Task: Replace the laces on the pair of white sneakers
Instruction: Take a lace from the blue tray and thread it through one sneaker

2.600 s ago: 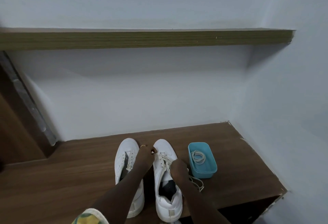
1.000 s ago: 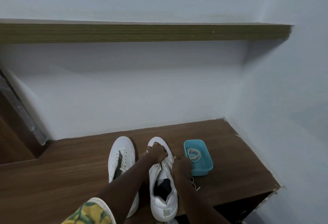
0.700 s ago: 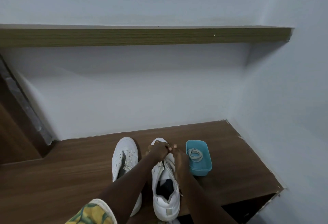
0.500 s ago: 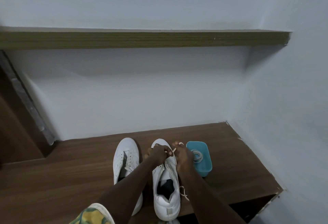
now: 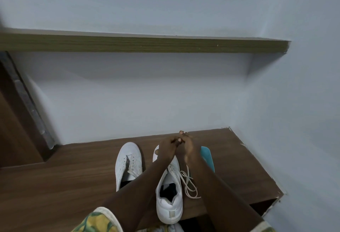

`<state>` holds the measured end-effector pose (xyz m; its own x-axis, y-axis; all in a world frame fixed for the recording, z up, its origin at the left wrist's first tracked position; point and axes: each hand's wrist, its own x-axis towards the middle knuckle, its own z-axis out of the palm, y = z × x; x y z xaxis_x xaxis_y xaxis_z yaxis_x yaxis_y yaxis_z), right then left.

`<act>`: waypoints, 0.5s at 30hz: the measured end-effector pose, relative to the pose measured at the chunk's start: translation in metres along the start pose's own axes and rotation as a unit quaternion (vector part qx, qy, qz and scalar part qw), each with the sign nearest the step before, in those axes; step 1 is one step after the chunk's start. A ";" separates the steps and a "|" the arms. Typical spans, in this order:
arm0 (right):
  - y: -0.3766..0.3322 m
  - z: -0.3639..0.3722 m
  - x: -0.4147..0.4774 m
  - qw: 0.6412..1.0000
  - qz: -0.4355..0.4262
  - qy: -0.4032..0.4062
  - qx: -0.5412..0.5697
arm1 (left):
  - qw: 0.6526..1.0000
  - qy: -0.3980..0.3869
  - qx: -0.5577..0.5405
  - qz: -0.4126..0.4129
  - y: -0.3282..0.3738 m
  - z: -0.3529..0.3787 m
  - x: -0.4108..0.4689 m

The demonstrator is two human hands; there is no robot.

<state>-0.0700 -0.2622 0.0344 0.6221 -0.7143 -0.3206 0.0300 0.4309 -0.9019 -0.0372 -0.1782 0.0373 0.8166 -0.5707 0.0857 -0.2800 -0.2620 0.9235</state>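
Two white sneakers stand side by side on the wooden surface, toes toward the wall. The left sneaker [image 5: 128,163] has no lace in its eyelets. The right sneaker [image 5: 169,195] still has lace in its lower eyelets. My left hand [image 5: 166,148] and my right hand [image 5: 188,147] meet above its toe, fingers curled and pinching the cream lace [image 5: 188,182] between them. The lace hangs from my right hand and loops loosely on the wood beside the shoe.
A blue container [image 5: 208,157] sits right of the right sneaker, mostly hidden behind my right forearm. The white back wall is close behind the toes, and a side wall is at the right. A wooden shelf [image 5: 143,44] runs overhead. The surface's front right edge [image 5: 276,197] drops off.
Both hands have lifted from the right sneaker's toe and come together higher up, drawing the lace upward. More loose lace now lies beside the shoe. The camera has tilted down slightly.
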 end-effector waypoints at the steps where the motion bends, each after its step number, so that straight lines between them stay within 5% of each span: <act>1: -0.001 0.000 0.000 1.000 0.001 0.000 0.009 | 1.000 0.007 -0.005 -0.013 0.000 -0.001 -0.001; 6: -0.027 0.001 0.004 0.999 -0.042 -0.006 0.032 | 0.995 -0.020 0.085 -0.051 -0.020 -0.003 -0.011; 10: -0.062 0.003 0.002 0.996 -0.085 0.011 0.029 | 0.968 -0.124 0.204 -0.078 -0.031 -0.006 -0.021; 15: -0.071 0.009 -0.009 0.995 -0.090 -0.027 -0.040 | 0.996 -0.051 0.057 -0.054 -0.007 -0.006 -0.020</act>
<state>-0.0707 -0.2818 0.1035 0.6532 -0.7447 -0.1373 0.0835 0.2510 -0.9644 -0.0488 -0.1603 0.0318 0.7909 -0.6094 -0.0550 -0.2541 -0.4090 0.8764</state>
